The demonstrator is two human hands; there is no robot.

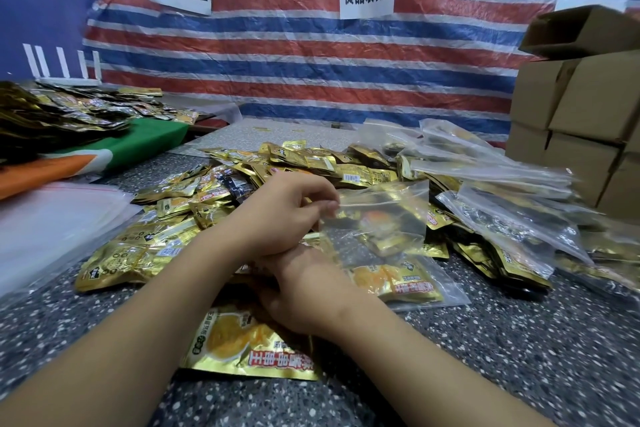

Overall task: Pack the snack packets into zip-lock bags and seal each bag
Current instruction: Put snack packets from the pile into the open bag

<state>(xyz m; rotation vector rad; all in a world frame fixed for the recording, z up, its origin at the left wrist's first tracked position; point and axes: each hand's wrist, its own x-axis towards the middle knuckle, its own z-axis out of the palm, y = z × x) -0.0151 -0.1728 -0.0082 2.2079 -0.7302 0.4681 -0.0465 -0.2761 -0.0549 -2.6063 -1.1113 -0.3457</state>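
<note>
The left hand (pixel 284 215) pinches a zip-lock bag (pixel 377 218) above heaped snack packets (pixel 304 159). The right hand (pixel 294 295) lies crossed beneath, its grip hidden. Cardboard boxes (pixel 581 107) flank the table (pixel 519 340).

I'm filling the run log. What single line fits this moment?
left hand: pinches zip-lock bag | right hand: on snack packet | bag: raised, seal unclear
</note>
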